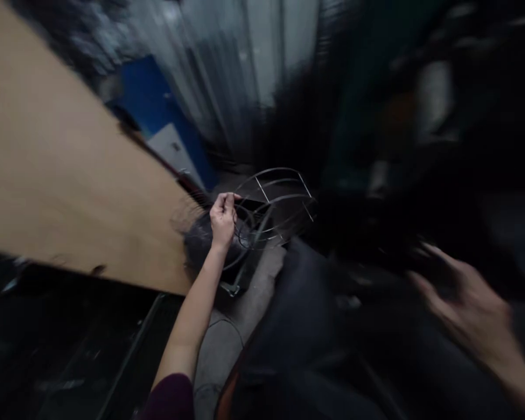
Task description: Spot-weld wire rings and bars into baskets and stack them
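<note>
My left hand (224,220) is closed, fingers pinched on the near left edge of a round wire frame (262,190). Thin curved rings joined by short straight wires make up the frame, held out ahead of me in the air. Below and behind my left hand is a dark rounded bundle (201,242), partly hidden by the hand; fine wire loops show about it. At the far right, my right hand (475,306) is blurred, its thumb and fingers apart over a dark area. Nothing can be made out between them.
A light wooden board (70,163) fills the left side. Behind it stand a blue panel (151,96) and a white piece (175,153). Pale sheeting (245,64) hangs at the back. Dark cloth (301,326) lies before me, beside grey floor (221,356) with a thin wire. The right is dark and blurred.
</note>
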Tool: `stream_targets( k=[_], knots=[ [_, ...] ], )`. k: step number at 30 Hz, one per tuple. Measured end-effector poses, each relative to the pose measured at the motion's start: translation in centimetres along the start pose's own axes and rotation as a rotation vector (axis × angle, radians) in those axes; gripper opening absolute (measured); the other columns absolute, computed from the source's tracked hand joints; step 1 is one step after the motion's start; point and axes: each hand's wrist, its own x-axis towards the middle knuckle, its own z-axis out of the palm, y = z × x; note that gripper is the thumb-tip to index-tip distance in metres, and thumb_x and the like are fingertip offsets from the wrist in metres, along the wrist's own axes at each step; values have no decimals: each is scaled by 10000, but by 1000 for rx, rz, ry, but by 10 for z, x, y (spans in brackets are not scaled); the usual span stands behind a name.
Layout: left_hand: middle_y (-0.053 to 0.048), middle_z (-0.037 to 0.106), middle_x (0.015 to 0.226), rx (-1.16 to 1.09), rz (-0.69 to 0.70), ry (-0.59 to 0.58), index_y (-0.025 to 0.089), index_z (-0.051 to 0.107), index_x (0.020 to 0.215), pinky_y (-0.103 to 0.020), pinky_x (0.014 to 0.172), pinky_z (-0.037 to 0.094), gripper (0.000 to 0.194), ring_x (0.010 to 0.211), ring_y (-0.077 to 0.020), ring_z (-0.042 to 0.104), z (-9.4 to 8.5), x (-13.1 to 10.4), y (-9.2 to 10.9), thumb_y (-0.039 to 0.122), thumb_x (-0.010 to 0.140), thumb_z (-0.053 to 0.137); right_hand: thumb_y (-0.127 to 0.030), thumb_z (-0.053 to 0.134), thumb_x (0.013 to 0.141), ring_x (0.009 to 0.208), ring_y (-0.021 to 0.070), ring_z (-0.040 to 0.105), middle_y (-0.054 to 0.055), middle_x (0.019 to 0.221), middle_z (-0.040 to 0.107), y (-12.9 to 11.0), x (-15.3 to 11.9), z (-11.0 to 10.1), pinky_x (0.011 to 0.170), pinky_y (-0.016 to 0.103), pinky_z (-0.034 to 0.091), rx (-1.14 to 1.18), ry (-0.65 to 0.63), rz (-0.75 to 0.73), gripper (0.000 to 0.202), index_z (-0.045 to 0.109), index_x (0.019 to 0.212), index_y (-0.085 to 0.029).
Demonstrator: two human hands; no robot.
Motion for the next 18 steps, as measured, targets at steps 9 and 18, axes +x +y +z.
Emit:
stream_targets(
  k=[9, 18],
  knots=[
    [-24, 615, 765, 6, -182, -792, 191, 591, 823, -277, 745, 484, 428, 732, -142, 585, 180, -121, -59, 588, 862, 434, -708, 578, 729, 1163, 330, 445, 159, 1269, 460, 61, -33, -21, 993, 527, 369, 51, -53, 187, 899, 347, 1449, -222],
    [-164, 458, 1320, 344, 275, -951, 221, 283, 1427, -575, 1013, 373, 860, 1231, -349, 465, 180, -160, -58, 521, 715, 663, -436, 534, 881, 1120, 201, 532, 70, 1250, 563, 149, -12, -81, 954, 332, 420, 77, -475, 204, 510, 490, 1357, -258]
  ],
)
